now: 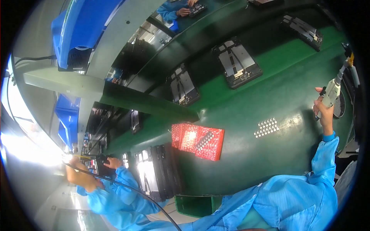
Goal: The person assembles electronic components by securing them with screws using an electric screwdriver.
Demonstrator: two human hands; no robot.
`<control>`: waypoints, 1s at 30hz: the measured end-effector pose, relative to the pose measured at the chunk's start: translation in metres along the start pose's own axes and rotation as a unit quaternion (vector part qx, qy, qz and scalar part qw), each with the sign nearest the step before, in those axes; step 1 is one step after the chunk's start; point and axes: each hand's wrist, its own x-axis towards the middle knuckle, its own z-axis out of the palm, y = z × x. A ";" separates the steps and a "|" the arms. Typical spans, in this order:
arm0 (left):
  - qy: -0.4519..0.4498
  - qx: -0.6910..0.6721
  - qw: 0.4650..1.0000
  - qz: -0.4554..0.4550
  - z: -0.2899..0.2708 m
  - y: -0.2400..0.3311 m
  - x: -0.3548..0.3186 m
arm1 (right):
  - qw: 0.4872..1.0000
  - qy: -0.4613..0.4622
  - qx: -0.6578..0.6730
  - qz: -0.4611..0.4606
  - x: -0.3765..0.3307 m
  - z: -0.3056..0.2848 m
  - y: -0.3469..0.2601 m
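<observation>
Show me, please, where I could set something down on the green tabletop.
The green tabletop is bare between the red bubble wrap and small metal parts, and from there to the blue smock. Stacked black devices crowd the left; far right, the right hand grips a pale tool.

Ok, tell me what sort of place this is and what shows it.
Probably an electronics assembly workshop: flat devices with their insides exposed lie spaced along a green bench, and the right hand grips a pale handheld tool.
</observation>
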 end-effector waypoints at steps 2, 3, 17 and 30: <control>-0.015 -0.081 0.996 0.041 -0.009 0.065 -0.012 | 1.000 -0.001 -0.001 0.006 -0.003 -0.013 0.007; -0.053 -0.110 0.991 0.046 -0.018 0.088 -0.021 | 1.000 -0.007 0.003 0.004 -0.003 -0.017 0.010; -0.435 -0.502 0.742 -0.088 0.103 0.387 -0.084 | 0.990 -0.107 0.088 0.039 -0.006 -0.027 0.022; -0.576 -0.497 0.471 -0.447 0.312 0.450 -0.052 | 0.975 -0.189 0.071 0.092 0.000 -0.018 0.000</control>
